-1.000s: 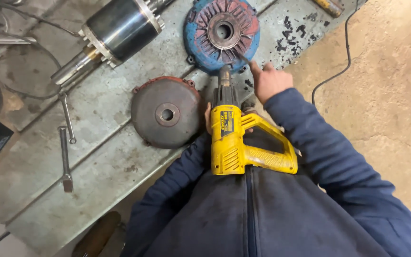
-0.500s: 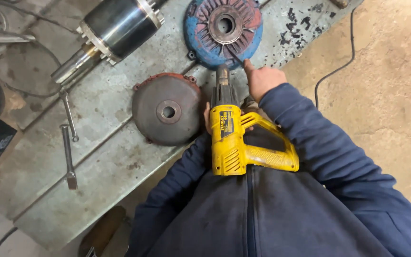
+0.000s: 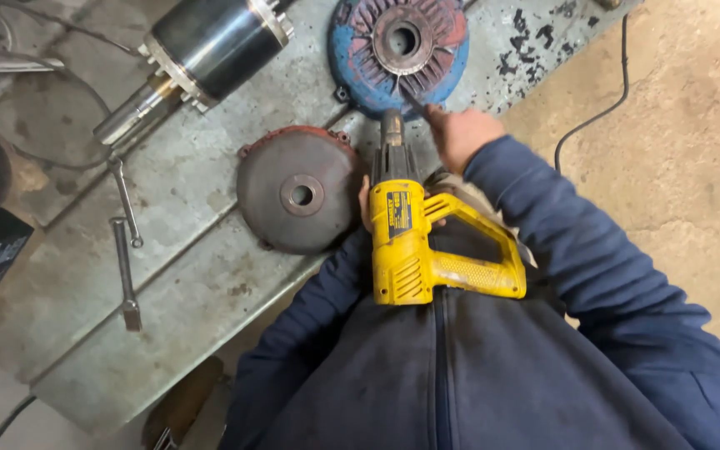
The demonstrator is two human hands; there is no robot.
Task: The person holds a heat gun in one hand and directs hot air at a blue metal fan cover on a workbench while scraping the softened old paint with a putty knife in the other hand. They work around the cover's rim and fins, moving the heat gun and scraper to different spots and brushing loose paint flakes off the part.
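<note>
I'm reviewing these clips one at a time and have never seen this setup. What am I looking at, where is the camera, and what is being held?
There is no robot here. The camera sits on a person's head and looks straight down over a dark blue jacket at a worn metal workbench.

A yellow power tool is braced against the person's body, nose pointing at the bench. The left hand is mostly hidden behind it and seems to steady it. The right hand holds a thin dark tool whose tip reaches a blue, ribbed round cover.

Also on the bench: a grey round cover with a centre hole, a black motor body with a shaft, and two wrenches.
</note>
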